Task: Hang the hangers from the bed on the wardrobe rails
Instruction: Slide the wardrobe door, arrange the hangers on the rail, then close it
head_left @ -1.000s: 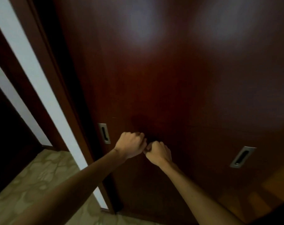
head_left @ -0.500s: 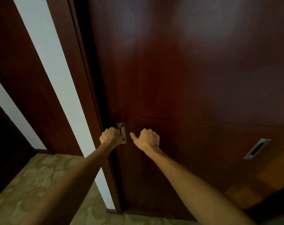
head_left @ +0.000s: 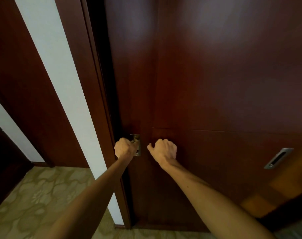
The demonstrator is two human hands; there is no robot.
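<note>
Our left hand (head_left: 125, 148) grips the recessed door pull (head_left: 136, 144); right hand (head_left: 164, 150) beside it clenched, gripping something unclear. Risk: fingers slipping from the shallow pull, wardrobe door (head_left: 215, 83) stalling.

A home bedroom: dark wooden sliding wardrobe doors (head_left: 215, 83) with recessed metal handles (head_left: 278, 158), patterned carpet (head_left: 34, 195).

Both forearms were bare from the lower frame edge to the wrists, with no sleeve reaching them. The left hand (head_left: 124, 147) and the right hand (head_left: 164, 150) wore nothing: no glove, ring, watch or band showed. The right forearm looked lean, with tendons visible near the wrist.
</note>
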